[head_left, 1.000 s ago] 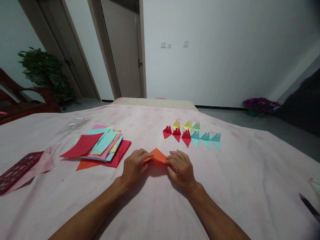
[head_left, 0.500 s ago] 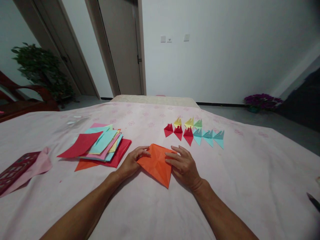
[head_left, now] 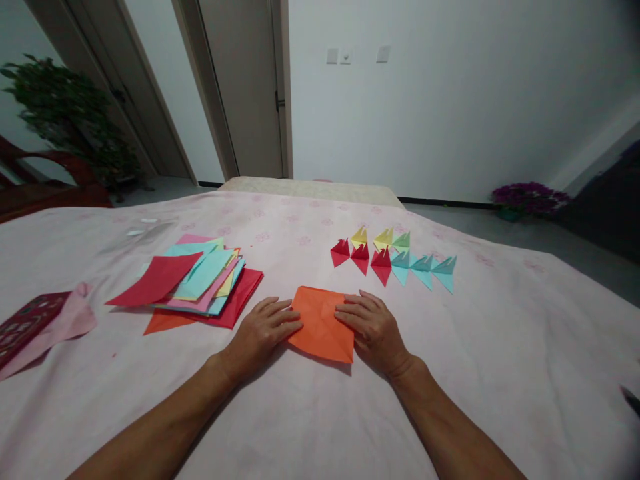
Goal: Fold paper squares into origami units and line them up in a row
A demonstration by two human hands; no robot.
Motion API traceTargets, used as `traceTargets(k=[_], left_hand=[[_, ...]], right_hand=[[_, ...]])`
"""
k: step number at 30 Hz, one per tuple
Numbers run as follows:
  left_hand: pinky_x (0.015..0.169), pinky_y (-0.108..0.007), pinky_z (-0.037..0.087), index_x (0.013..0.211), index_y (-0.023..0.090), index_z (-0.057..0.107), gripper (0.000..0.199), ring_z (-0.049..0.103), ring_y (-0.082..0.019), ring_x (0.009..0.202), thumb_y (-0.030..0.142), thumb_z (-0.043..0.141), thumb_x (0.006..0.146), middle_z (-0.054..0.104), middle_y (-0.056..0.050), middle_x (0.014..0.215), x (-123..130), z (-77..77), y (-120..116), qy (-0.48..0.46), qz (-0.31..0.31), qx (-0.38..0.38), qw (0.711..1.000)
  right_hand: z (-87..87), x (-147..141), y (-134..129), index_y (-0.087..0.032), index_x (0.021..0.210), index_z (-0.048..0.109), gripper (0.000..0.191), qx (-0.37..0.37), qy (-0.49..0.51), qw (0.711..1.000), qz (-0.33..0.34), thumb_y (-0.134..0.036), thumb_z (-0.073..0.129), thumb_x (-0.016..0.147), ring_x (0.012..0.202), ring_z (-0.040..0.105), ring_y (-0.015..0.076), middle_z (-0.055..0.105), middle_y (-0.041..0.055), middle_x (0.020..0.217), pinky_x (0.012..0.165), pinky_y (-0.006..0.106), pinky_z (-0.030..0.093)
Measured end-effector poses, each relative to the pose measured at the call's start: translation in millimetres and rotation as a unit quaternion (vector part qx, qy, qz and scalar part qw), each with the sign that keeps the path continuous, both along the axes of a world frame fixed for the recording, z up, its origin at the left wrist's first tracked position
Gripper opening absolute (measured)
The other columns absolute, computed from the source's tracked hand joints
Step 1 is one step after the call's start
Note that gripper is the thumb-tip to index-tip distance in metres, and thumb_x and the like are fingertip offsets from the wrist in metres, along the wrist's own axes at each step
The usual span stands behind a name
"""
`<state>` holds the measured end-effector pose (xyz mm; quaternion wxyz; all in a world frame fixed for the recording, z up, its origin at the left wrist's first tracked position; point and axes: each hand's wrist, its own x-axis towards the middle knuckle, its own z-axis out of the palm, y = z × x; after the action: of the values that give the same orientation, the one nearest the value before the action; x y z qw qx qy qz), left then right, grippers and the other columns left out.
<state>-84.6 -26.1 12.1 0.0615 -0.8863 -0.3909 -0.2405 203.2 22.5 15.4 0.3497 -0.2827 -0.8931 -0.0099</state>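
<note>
Orange paper (head_left: 321,330) — hands (head_left: 261,335) on opposite edges, wide cloth (head_left: 315,427) nearside

Dim, diffuse light, soft shadows, stretched edges

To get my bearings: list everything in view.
sheet: one, orange, front centre
folded birds: nine, red, blue, yellow and green, right
paper pile: one, multicoloured, left
patterned item: one, dark red, left edge
creased piece: one, pink, beside it
slips: two, white, left, beyond pile
pointed object: one, dark, right edge
tablecloth: one, pale pink, foreground
surface: one, beige, behind tablecloth
doors: two, brown, back left
wall plates: three, white, back centre
plant: one, green, back left
chair: one, brown, left edge
flower clump: one, purple, back right
left hand: one, bare, on sheet
right hand: one, bare, on sheet
</note>
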Motion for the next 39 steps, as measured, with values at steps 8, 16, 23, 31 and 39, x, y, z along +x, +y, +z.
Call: traceTargets(k=[8,16,23,31,39], left_hand=[[0.11,-0.057,0.034,0.119,0.026,0.064,0.031,0.047,-0.03,0.132,0.018,0.057,0.091,0.063,-0.006,0.132,1.6,4.1,1.5,0.019,0.054,-0.002,0.998],[0.101,-0.049,0.044,0.106,0.025,0.07,0.018,0.058,-0.028,0.119,0.026,0.058,0.092,0.071,-0.006,0.115,11.1,2.2,-6.8,-0.012,0.041,-0.031,0.999],[0.089,-0.042,0.049,0.088,0.022,0.071,0.014,0.066,-0.023,0.096,0.03,0.059,0.092,0.073,-0.006,0.099,10.1,-2.1,-1.7,-0.137,0.104,-0.102,0.98],[0.081,-0.04,0.046,0.076,0.019,0.063,0.012,0.059,-0.023,0.084,0.025,0.061,0.085,0.065,-0.006,0.088,18.3,8.4,-1.9,-0.087,0.216,-0.11,0.966],[0.099,-0.051,0.045,0.114,0.019,0.059,0.029,0.056,-0.031,0.117,0.018,0.057,0.085,0.063,-0.013,0.122,18.2,1.6,1.2,-0.092,0.223,-0.046,0.969]], right_hand=[[3.5,-2.8,-4.7,-0.022,0.091,0.068,0.031,-0.041,-0.02,0.999,0.026,-0.003,0.054,0.071,0.101,0.063,0.0217,0.073,0.0036,0.1,0.098,0.043,0.043],[-2.2,-2.9,-2.5,-0.025,0.108,0.07,0.046,-0.086,-0.042,0.995,0.006,-0.005,0.054,0.07,0.104,0.061,0.0236,0.071,0.0057,0.113,0.095,0.043,0.045],[-0.7,-3.5,7.2,-0.023,0.084,0.071,0.017,-0.168,-0.005,0.981,-0.098,-0.014,0.056,0.083,0.086,0.059,0.0201,0.069,0.0033,0.091,0.079,0.035,0.046],[-6.5,-5.6,19.5,-0.022,0.068,0.058,0.025,-0.143,-0.017,0.961,-0.237,-0.036,0.064,0.088,0.077,0.053,0.0205,0.061,0.0018,0.076,0.07,0.034,0.04],[-13.4,-8.5,22.4,-0.023,0.066,0.056,0.03,-0.067,-0.033,0.954,-0.29,-0.044,0.066,0.085,0.077,0.05,0.0223,0.059,0.0039,0.076,0.067,0.036,0.038]])
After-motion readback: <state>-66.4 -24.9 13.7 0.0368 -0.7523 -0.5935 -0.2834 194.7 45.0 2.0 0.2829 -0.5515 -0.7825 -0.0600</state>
